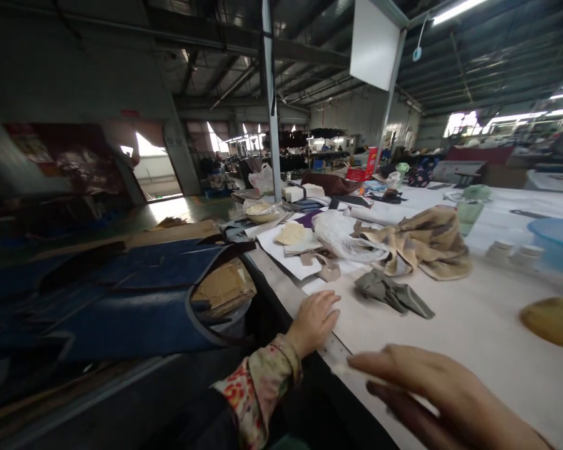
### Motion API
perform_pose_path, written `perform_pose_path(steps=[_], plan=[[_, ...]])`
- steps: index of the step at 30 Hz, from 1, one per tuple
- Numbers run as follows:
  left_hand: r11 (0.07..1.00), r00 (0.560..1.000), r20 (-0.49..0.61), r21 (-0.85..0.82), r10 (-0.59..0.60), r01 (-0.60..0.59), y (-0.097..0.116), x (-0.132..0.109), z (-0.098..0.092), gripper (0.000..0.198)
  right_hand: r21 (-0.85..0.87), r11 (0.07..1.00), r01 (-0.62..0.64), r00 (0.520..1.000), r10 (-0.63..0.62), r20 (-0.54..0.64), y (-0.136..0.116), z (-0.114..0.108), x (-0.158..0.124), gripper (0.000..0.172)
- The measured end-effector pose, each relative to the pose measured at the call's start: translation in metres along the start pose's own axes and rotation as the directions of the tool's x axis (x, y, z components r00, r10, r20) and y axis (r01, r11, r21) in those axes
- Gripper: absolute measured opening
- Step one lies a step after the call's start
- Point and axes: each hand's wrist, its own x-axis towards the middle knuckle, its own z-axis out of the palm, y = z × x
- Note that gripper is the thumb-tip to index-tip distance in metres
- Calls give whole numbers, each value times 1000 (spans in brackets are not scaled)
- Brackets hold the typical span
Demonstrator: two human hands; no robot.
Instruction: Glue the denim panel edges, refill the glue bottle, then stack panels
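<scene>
On the pale desk (pixel 488 331), one crumpled gray-green cloth (pixel 394 294) lies beyond my left grip (pixel 313 320) and right grip (pixel 450 381), both loose-fingered and empty. Nothing is held, so no handling looks under way; what's finished or left I can't tell. I count one tan bundle (pixel 434 240), two blurred jars (pixel 527 255), one blue basin (pixel 559 242).

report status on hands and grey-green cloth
Left hand at edge of table, grip empty. Right hand open, blurred. Crumpled grey-green cloth unheld. Plastic bag, tan cloth beyond.
</scene>
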Motion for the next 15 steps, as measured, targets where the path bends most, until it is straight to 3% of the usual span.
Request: perform_pose_path(steps=[3,6,8,11,13,15], plan=[[1000,999,35,17,-19,18,-1,3,23,31,278,887,-369,927,374,37,23,6,6,30],[999,998,57,23,-37,36,-2,2,29,31,558,689,-462,859,505,87,47,15,8,39],[998,996,75,34,-47,45,-2,2,27,32,661,603,-446,847,523,95,58,21,7,39],[997,994,95,55,-54,49,1,4,23,33,717,552,-425,851,514,108,59,23,6,35],[997,994,98,66,-56,49,2,4,21,31,698,595,-399,878,468,103,46,17,7,27],[996,995,84,73,-58,52,2,4,21,30,637,710,-301,935,351,51,25,6,8,15]])
